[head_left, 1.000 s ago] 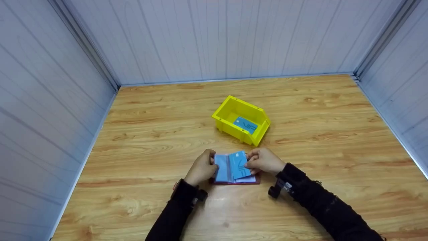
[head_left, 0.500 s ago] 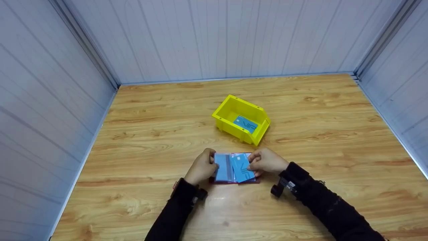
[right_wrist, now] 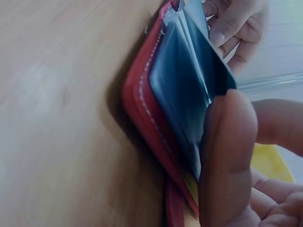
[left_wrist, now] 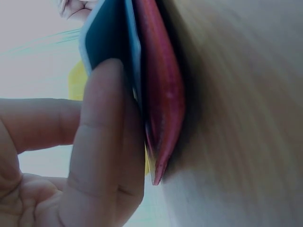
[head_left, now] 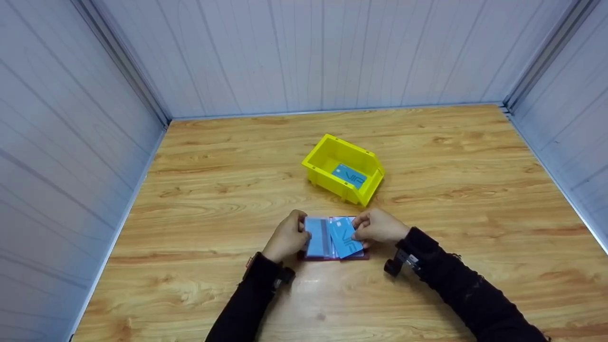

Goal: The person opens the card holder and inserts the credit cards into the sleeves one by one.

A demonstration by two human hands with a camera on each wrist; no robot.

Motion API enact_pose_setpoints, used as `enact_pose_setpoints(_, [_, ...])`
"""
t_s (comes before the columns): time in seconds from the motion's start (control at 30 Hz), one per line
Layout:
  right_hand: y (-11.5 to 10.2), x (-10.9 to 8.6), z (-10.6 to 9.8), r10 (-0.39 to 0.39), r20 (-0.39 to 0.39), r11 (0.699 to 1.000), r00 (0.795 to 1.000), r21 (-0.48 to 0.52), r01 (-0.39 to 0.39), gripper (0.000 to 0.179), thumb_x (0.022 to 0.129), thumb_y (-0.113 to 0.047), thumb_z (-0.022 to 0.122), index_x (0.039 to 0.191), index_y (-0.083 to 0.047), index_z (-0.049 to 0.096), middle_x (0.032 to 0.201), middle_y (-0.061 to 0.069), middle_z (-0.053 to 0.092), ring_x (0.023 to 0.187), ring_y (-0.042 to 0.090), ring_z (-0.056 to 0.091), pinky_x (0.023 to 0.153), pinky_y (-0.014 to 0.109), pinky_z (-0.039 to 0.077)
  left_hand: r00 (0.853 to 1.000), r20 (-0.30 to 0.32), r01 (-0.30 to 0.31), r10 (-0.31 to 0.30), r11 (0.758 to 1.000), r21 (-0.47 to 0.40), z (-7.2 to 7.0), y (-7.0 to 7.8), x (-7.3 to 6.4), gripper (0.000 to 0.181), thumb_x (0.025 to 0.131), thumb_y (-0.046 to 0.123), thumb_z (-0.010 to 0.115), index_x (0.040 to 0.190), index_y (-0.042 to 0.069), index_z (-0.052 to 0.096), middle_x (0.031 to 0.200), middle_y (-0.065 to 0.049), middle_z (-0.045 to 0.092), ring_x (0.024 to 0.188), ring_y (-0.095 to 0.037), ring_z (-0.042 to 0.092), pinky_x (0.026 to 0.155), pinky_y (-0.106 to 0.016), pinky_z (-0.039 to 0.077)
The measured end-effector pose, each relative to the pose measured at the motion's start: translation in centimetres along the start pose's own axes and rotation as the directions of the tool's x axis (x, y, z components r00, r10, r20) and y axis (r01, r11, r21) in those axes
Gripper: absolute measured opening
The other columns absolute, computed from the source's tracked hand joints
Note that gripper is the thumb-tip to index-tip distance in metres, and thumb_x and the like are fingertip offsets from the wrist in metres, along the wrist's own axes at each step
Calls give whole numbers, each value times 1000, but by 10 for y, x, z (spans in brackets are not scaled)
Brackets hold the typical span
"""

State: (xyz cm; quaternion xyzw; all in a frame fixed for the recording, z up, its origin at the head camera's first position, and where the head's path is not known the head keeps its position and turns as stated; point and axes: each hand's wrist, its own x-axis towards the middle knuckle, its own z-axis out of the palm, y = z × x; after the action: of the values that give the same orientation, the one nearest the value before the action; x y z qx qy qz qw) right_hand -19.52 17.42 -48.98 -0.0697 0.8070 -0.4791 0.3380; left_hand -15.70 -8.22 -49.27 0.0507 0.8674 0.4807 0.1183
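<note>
A red card holder (head_left: 314, 259) lies open on the wooden table, with clear plastic sleeves (head_left: 314, 237) inside. My left hand (head_left: 286, 237) pinches the sleeves at their left edge; in the left wrist view its thumb (left_wrist: 102, 127) presses on them beside the red cover (left_wrist: 163, 90). A blue VIP card (head_left: 343, 237) is tilted over the right half of the holder. The thumb and fingers of my right hand (head_left: 384, 226) pinch this card at its right edge. The right wrist view shows the white-stitched cover (right_wrist: 142, 90) below the card (right_wrist: 215, 61).
Just beyond the holder stands a yellow bin (head_left: 327, 181), angled, with another blue VIP card (head_left: 349, 176) lying on its floor. Pale panel walls (head_left: 304, 57) enclose the table (head_left: 213, 190) at the back and on both sides.
My right hand has shifted slightly right, and the card with it has moved right and nearer to me, tilting the other way. More of the red cover shows. My left hand stays in place.
</note>
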Motion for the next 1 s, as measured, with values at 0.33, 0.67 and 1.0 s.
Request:
enact_pose_setpoints(0.33, [0, 4, 5, 1, -19, 998, 1000, 61, 0, 30, 86, -6, 70, 111, 7, 59, 73, 2, 63, 56, 8, 61, 58, 21, 55, 1000, -7, -20, 20, 999, 27, 1, 0, 1, 45, 84, -1, 62, 127, -8, 50, 82, 0, 49, 81, -17, 52, 77, -31, 47])
enact_pose_setpoints(0.67, [-4, 11, 16, -46, -26, 996, 999, 80, 47, 27, 85, -5, 71, 107, 7, 60, 69, 1, 62, 54, 7, 61, 54, 21, 55, 1000, -16, -1, 1, 1000, 5, 3, -1, 1, 44, 84, -1, 62, 126, -7, 50, 82, -1, 48, 76, -16, 54, 66, -26, 49])
enact_pose_setpoints(1.0, [-5, 13, 20, -32, -63, 992, 998, 118, 39, 13, 93, -4, 59, 95, 9, 64, 68, 5, 65, 53, 8, 63, 54, 22, 56, 1000, -13, 7, -7, 999, -49, 3, 0, 1, 43, 84, -4, 60, 126, -8, 49, 82, -1, 46, 68, -14, 54, 59, -25, 50])
